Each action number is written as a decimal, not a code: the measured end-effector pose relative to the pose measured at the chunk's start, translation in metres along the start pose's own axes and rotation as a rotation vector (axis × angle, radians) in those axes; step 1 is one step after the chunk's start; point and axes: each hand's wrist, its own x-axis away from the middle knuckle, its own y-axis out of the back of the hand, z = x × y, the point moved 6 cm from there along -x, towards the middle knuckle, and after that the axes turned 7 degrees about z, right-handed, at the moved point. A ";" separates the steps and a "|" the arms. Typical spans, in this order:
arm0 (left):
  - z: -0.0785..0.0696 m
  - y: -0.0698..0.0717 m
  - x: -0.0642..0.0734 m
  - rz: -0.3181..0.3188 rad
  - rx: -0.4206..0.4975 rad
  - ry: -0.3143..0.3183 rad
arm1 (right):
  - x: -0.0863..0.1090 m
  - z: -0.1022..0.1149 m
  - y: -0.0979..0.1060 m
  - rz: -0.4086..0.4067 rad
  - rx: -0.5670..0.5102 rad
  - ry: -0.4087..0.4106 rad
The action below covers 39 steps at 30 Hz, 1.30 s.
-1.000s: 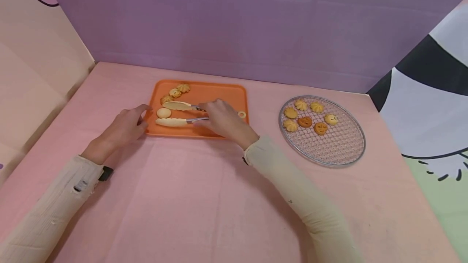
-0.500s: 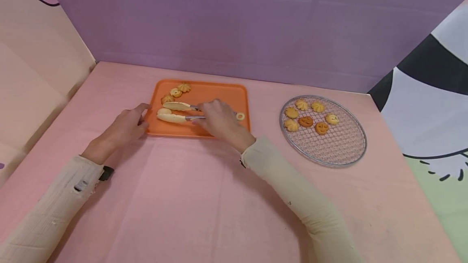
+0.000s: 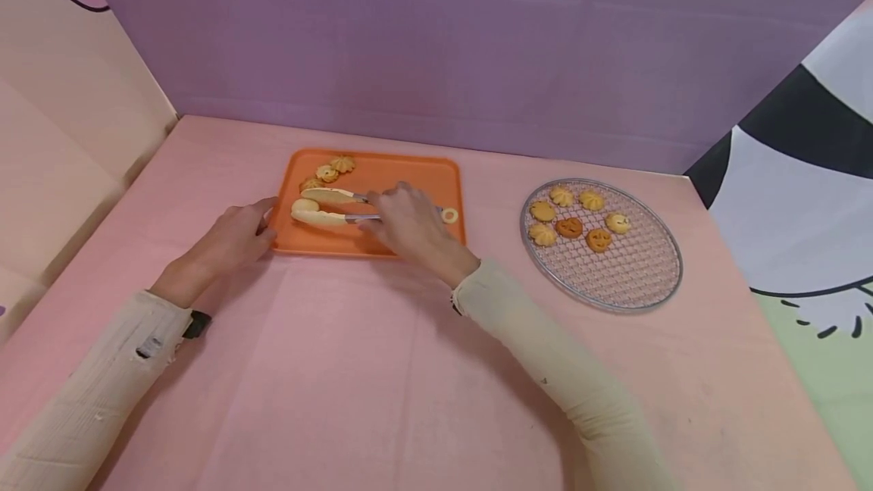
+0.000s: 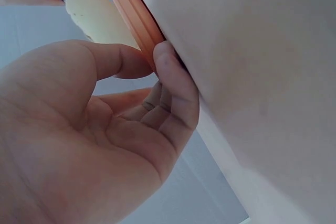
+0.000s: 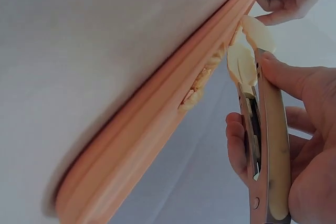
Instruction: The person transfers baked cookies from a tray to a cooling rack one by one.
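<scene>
In the head view my left hand (image 3: pixel 232 237) pinches the left edge of an orange tray (image 3: pixel 402 170) between thumb and fingers; the left wrist view shows the tray's rim (image 4: pixel 134 17) at the fingertips. My right hand (image 3: pixel 412 227) grips metal tongs with cream-coloured tips (image 3: pixel 320 217), held low over the tray. A smooth round cookie (image 3: pixel 304 204) lies between the tips at their far end, partly covered by the nearer one. Beyond the tongs, several swirled cookies (image 3: pixel 327 173) lie in a slanting row on the tray. The right wrist view shows the tongs (image 5: pixel 262 124) with thumb and fingers on opposite arms.
Right of the tray sits a round wire-mesh rack (image 3: pixel 627 271) with several cookies (image 3: pixel 569 227) on its left and upper part. A pink cloth (image 3: pixel 341 370) covers the table. A purple backdrop (image 3: pixel 436 59) rises behind, with side panels left and right.
The tongs have narrowed: the nearer tip has moved away from me, up against the round cookie. My left hand stays at the tray's edge.
</scene>
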 end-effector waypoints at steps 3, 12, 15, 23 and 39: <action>0.000 0.000 0.000 0.000 -0.001 0.000 | 0.003 -0.001 0.004 -0.006 0.027 0.010; 0.001 -0.002 0.000 0.014 0.013 0.014 | 0.019 -0.008 0.016 -0.070 0.055 0.055; 0.001 -0.002 0.000 0.016 0.018 0.021 | 0.025 -0.010 0.020 -0.100 0.055 0.087; 0.000 -0.002 -0.001 0.020 0.020 0.022 | 0.039 -0.022 0.024 -0.163 0.038 0.108; 0.000 -0.002 0.000 0.000 0.023 -0.008 | 0.061 -0.033 0.031 -0.231 0.046 0.126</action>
